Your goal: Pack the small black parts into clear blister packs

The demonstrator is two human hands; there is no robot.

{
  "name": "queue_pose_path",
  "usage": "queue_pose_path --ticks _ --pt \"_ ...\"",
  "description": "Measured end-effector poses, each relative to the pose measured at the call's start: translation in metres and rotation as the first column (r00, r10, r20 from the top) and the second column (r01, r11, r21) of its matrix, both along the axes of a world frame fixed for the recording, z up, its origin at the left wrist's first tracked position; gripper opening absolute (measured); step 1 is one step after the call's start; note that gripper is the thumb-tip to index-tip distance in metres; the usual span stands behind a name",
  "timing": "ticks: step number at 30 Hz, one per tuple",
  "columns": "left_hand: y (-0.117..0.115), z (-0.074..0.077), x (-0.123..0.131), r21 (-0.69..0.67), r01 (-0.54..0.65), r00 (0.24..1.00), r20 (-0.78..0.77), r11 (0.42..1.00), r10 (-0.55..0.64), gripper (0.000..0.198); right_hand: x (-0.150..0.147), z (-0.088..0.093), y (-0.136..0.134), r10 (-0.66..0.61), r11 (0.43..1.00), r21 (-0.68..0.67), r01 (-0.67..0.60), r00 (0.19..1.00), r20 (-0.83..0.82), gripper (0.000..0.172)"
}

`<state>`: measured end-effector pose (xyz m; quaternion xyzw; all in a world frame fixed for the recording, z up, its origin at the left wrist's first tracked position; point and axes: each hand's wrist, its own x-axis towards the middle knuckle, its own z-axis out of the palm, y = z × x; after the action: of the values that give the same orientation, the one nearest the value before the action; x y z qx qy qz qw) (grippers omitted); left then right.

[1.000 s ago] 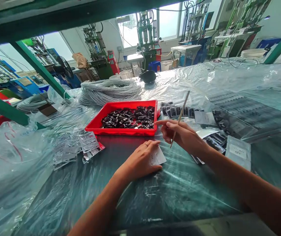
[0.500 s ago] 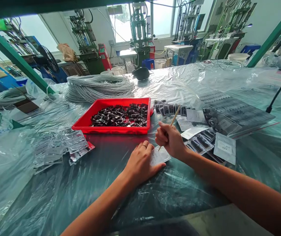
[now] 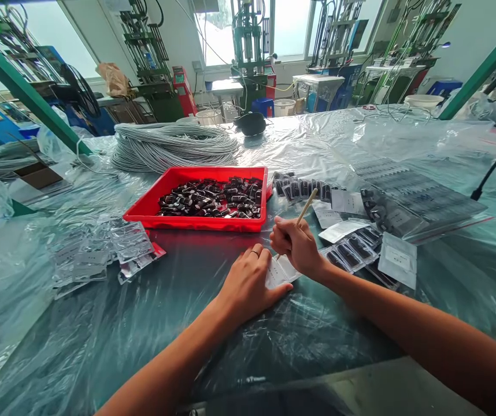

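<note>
My right hand (image 3: 298,245) is closed in a fist around a thin wooden stick (image 3: 307,207), held tilted with its lower tip on a white plastic blister tray (image 3: 280,271). My left hand (image 3: 250,277) rests over the tray's left side and grips it against the table, fingers along the far side and thumb along the near edge. Small marks show on the tray's surface; part of it is hidden under the hands. Beyond the hands stands a red bin (image 3: 196,222) with many small black parts (image 3: 208,196). Right of my right hand lie blister trays holding black parts (image 3: 352,251).
Clear empty-looking trays (image 3: 81,254) lie stacked at the left. A coil of grey cable (image 3: 174,147) sits behind the bin. At the right are a white tray (image 3: 398,260) and a flat stack of clear packs (image 3: 421,188). Plastic film covers the table (image 3: 152,329). Machines (image 3: 250,52) stand behind.
The view has shifted slightly, so the bin and table sit a little higher and left. My right hand and the stick tip have moved slightly left over the tray; both grips stay the same.
</note>
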<state>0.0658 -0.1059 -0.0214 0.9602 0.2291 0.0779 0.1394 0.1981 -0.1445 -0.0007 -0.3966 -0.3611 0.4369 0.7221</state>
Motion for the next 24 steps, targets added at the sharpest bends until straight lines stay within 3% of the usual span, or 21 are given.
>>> queue_pose_path --ticks 3,7,24 --pt "-0.0001 0.0004 0.0009 -0.005 -0.013 1.000 -0.015 1.000 0.013 0.048 0.0005 -0.0033 -0.0010 -0.019 1.000 0.018 0.019 1.000 0.017 0.053" --pt "0.0003 -0.0005 0.0019 -0.019 -0.013 1.000 -0.016 1.000 0.013 0.053 -0.0001 -0.0097 -0.0006 -0.018 1.000 -0.010 0.020 0.987 0.163 0.052" --pt "-0.0015 0.0021 0.0009 -0.025 -0.041 0.998 -0.052 0.999 0.040 0.050 0.0021 -0.0016 -0.0017 -0.024 0.999 -0.032 0.025 0.999 0.024 0.049"
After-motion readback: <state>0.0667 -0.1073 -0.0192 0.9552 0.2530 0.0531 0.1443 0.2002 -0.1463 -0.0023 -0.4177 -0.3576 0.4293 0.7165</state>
